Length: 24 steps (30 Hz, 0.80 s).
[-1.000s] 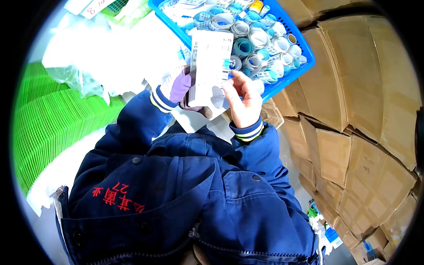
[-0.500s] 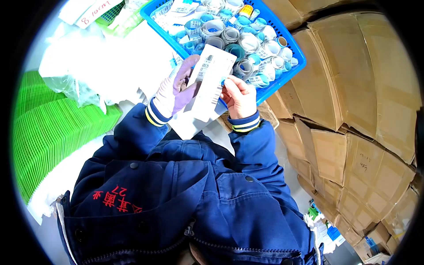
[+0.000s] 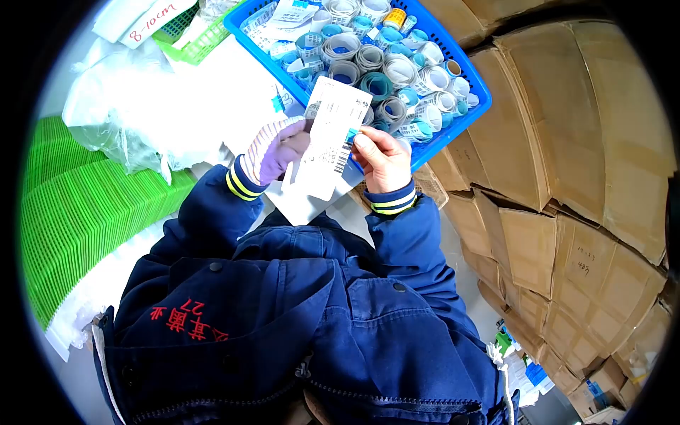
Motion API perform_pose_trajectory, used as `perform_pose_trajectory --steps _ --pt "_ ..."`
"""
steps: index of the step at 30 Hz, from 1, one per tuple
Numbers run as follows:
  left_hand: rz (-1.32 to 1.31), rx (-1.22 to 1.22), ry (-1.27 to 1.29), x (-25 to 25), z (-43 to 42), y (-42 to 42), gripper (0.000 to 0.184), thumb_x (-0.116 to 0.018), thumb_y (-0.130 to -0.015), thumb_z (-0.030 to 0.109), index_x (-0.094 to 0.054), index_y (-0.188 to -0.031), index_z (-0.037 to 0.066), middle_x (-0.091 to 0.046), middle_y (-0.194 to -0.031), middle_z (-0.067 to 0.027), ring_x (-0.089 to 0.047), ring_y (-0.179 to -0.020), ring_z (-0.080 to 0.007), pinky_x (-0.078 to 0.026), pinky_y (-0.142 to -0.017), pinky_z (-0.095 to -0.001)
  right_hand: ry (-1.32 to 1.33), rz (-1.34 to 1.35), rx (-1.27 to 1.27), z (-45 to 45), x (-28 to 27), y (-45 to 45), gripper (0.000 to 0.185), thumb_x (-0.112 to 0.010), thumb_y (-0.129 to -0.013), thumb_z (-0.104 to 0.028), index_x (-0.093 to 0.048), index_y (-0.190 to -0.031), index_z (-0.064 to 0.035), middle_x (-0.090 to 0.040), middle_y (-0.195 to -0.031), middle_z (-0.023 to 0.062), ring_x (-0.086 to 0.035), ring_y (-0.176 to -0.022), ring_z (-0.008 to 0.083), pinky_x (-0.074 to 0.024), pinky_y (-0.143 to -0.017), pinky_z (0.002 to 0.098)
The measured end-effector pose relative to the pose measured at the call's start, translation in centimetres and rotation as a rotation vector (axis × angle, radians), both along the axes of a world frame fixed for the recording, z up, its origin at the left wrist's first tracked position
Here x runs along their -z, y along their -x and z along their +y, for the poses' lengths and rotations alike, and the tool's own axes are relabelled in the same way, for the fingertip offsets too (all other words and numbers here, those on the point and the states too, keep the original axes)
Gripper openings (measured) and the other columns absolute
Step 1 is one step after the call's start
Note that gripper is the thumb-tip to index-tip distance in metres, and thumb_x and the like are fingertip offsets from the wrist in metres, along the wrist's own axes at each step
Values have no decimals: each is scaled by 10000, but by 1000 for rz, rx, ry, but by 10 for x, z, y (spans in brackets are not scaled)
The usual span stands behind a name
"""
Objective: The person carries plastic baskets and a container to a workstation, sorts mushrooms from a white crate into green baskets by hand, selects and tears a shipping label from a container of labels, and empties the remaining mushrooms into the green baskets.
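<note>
A white printed label strip (image 3: 331,138) with a barcode is held up before my chest, tilted. My left hand (image 3: 278,150), in a purple and white striped glove, is closed at the strip's left edge, some fingers hidden behind it. My bare right hand (image 3: 383,161) pinches the right edge, where a small blue tab (image 3: 352,134) shows between fingertips and strip. Just beyond stands a blue basket (image 3: 476,113) packed with rolled labels (image 3: 400,71).
Stacked cardboard boxes (image 3: 559,134) rise along the right side. Several nested green crates (image 3: 99,219) stand at left, near a clear plastic bag (image 3: 117,106). At the upper left, a white card marked 8-10cm (image 3: 152,23) lies by a green basket (image 3: 202,42).
My left hand has shifted slightly down and left, and its raised, spread fingers have curled in at the strip. The strip has turned slightly, and the blue tab shows more clearly at my right fingertips.
</note>
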State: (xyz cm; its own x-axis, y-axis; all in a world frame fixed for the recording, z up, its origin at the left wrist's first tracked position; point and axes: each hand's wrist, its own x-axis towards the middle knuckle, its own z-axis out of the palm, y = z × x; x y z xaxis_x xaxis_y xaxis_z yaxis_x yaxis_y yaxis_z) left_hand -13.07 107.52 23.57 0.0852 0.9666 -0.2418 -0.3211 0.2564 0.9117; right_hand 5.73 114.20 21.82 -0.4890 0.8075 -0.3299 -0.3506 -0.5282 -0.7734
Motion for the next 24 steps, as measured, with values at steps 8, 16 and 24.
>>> perform_pose_trajectory --steps 8,16,24 --pt "38 -19 130 -4 -1 -1 334 -483 -854 132 -481 -1158 -7 -595 -1001 -75 -570 -861 -115 -468 -729 -251 -58 -37 -43 1 1 -1 195 -630 -787 -64 -606 -955 33 -614 -787 62 -544 -657 104 -455 -624 212" --pt "-192 0 21 5 1 3 363 -442 -877 185 -444 -1189 -2 -596 -1002 -70 -570 -890 -118 -455 -768 -257 5 -7 -48 2 4 -2 205 -629 -793 -78 -603 -964 31 -610 -783 59 -545 -669 103 -456 -632 212" --pt "123 -10 100 6 7 -14 315 -489 -851 74 -472 -1159 9 -598 -985 -65 -591 -833 -124 -488 -701 -245 -671 -388 293 7 -18 -12 390 -701 -715 -112 -553 -1057 4 -593 -855 57 -553 -710 124 -443 -640 236"
